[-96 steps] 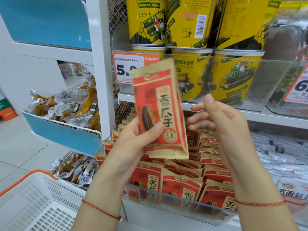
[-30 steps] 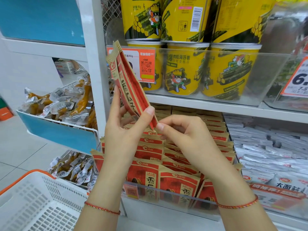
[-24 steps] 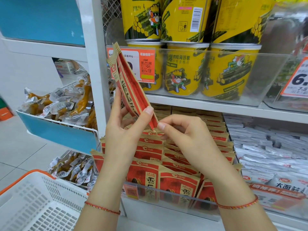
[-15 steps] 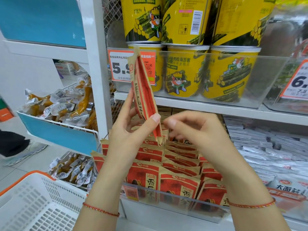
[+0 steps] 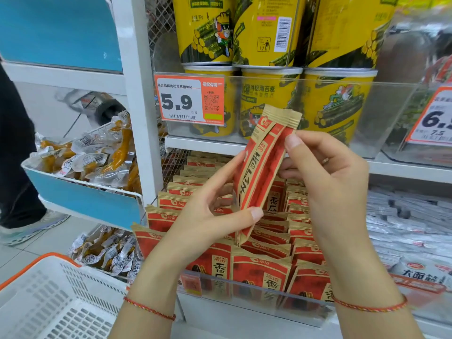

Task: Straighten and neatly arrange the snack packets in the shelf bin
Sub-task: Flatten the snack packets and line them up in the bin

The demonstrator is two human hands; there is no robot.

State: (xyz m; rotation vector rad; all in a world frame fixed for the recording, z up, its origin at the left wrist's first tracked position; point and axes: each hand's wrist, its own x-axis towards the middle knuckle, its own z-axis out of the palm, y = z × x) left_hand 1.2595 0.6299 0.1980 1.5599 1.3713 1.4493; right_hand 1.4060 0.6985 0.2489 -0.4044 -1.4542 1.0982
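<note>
I hold a small stack of red and kraft-brown snack packets (image 5: 263,165) edge-on above the shelf bin. My left hand (image 5: 208,216) grips the stack's lower end between thumb and fingers. My right hand (image 5: 327,174) pinches the upper right edge with its thumb. Below, the clear-fronted shelf bin (image 5: 247,297) is packed with rows of the same red packets (image 5: 259,270) standing upright, some leaning.
Yellow seaweed-roll tubs (image 5: 269,99) stand on the shelf above, behind a 5.9 price tag (image 5: 189,99). Blue wire bins of vacuum-packed snacks (image 5: 93,162) hang at left. A white and orange basket (image 5: 49,297) sits at lower left. A person's leg (image 5: 14,155) stands far left. Grey packets (image 5: 411,223) lie at right.
The held stack has tilted from leaning left to leaning right and shifted right. My right hand has risen from the stack's bottom to its upper edge. A person's leg has come into view at left.
</note>
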